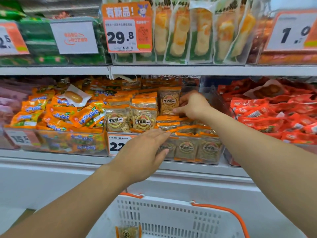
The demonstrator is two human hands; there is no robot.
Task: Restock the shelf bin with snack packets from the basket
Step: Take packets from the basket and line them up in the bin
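Your right hand pinches a snack packet upright at the far end of the shelf bin, likely to face it forward, while your left hand, fingers straight, steadies the near packets above the basket.

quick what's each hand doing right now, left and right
Left hand: open, fingers straight, flat against the front of the clear shelf bin, holding nothing.
Right hand: pinching an upright snack packet in the bin.
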